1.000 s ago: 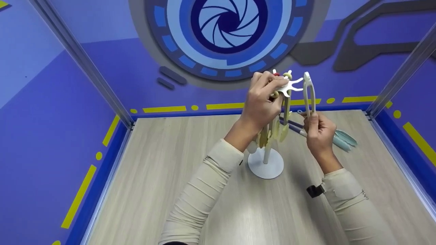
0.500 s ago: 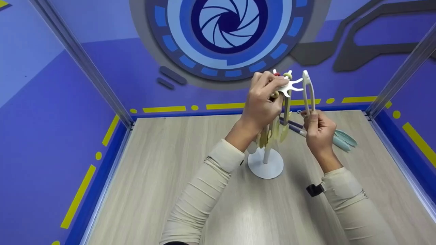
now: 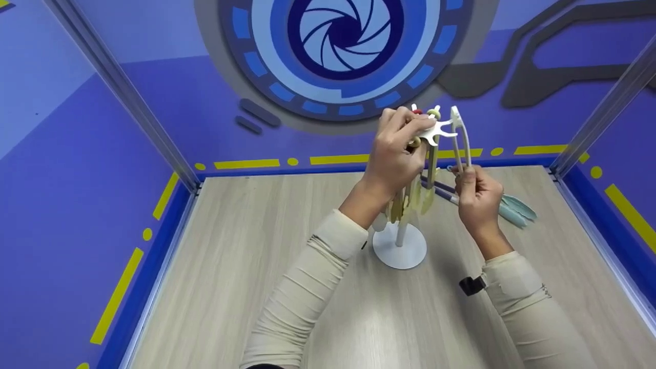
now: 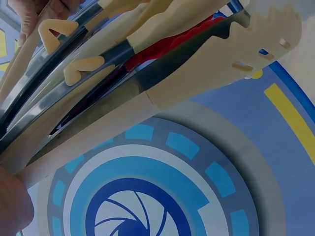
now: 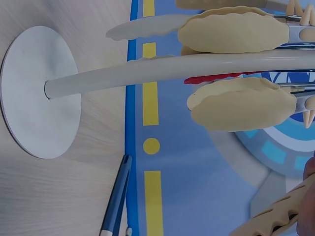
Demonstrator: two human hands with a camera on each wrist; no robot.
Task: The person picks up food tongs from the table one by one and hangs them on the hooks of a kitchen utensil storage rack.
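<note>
My left hand grips the top of a white stand, just behind its forked hooks. Several tongs with cream scalloped heads hang from the stand; a red pair shows among them in the left wrist view. With thumb and fingers my right hand pinches cream tongs, held upright. Their hinged top end overlaps the tips of the right-hand hook in the head view. The heads of these tongs are hidden behind my right hand there, but one scalloped head shows in the right wrist view.
Teal-headed tongs with dark blue-grey arms lie on the wooden table behind my right hand. Blue patterned walls enclose the table at the back and sides, with metal posts in the corners.
My right hand has shifted slightly left, and the top end of its tongs has moved left from beside the hook tips to overlapping them. My left hand stays on the stand.
</note>
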